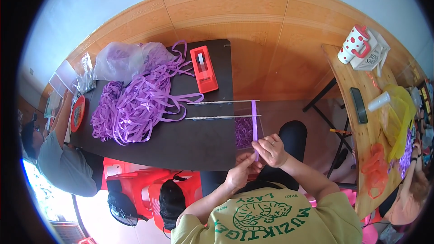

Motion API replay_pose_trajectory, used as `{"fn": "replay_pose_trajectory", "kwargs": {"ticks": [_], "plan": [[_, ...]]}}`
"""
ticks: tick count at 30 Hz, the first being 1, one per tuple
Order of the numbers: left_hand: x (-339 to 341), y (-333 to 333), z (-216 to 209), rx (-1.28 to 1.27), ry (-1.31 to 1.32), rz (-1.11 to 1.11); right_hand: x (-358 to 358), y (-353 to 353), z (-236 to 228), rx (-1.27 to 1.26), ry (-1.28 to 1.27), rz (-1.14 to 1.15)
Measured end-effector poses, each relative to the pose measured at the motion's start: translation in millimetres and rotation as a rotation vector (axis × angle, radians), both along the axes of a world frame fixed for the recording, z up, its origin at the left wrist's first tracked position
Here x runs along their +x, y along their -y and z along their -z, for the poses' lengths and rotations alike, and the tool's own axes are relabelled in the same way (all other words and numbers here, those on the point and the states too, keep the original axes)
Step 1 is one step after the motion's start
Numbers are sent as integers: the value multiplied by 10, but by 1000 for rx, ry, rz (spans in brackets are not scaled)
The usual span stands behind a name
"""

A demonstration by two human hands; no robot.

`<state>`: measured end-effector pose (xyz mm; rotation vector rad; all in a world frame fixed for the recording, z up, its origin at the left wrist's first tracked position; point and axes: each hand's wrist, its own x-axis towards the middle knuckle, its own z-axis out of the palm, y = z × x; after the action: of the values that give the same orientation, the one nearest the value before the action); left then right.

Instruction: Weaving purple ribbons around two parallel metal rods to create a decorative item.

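Observation:
A flat purple ribbon (254, 124) hangs across two thin metal rods (221, 117) and comes straight down toward me. The rods lie side by side on the dark table (190, 151) and stick out past its right edge. At the ribbon's near end, my right hand (272, 151) pinches it between thumb and fingers. Just below and to the left, my left hand (240, 172) is closed on the same end. My fingers cover the tip of the ribbon. A big tangled heap of purple ribbon (142, 101) lies to the left on the table.
A red tape dispenser (205, 72) stands behind the rods. Under them, purple pieces (243, 132) fill a container. To the right, a wooden table (346, 79) bears a phone (358, 105), a dotted tumbler (355, 45) and plastic bags. People sit at both sides; red stools (135, 185) stand left.

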<state>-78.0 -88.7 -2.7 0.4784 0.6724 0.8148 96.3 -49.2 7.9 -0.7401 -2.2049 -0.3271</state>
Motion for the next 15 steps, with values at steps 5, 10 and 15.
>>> {"fn": "replay_pose_trajectory", "kwargs": {"ticks": [5,10,15], "plan": [[41,-94,286,1,-26,-95,-70,47,-144,-14,-40,21],[245,-264,315,66,-141,-183,-90,55,-322,-34,-78,28],[470,-497,271,153,-114,-298,-119,-40,-675,-235,-217,11]]}}
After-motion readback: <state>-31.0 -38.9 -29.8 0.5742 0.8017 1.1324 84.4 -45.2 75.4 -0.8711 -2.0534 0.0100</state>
